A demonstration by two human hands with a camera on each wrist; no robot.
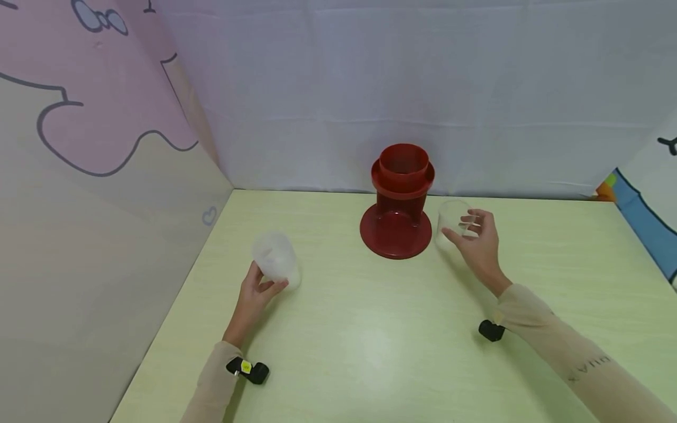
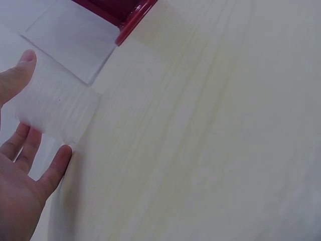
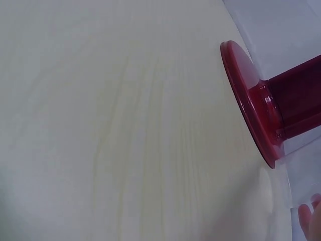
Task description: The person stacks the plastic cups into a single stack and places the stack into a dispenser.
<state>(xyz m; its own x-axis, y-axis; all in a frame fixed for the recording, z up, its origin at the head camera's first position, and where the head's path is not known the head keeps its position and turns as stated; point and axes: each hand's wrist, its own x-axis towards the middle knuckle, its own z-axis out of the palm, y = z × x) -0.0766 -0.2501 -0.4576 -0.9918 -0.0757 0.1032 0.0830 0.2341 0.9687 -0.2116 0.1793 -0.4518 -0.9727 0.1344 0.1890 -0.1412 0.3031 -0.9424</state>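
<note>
On the left part of the table, my left hand (image 1: 256, 294) grips a frosted, translucent cup-like container (image 1: 276, 257), which leans to one side. Up close in the left wrist view, this container (image 2: 57, 98) shows faint ribs between the thumb and the fingers. My right hand (image 1: 478, 244) holds a clear, see-through cup (image 1: 449, 220) by its side, thumb on the near side and fingers on the far side. Just left of that cup stands a dark red plastic piece (image 1: 401, 202) with a round flat base and a cup-shaped top. In the right wrist view only some fingertips (image 3: 306, 218) show.
The pale wooden table (image 1: 381, 335) ends at the back against a hanging white cloth (image 1: 412, 76). A wall with cartoon drawings (image 1: 106, 135) borders the left side. Another printed panel (image 1: 647, 211) is at the right. Small black cameras sit at both wrists.
</note>
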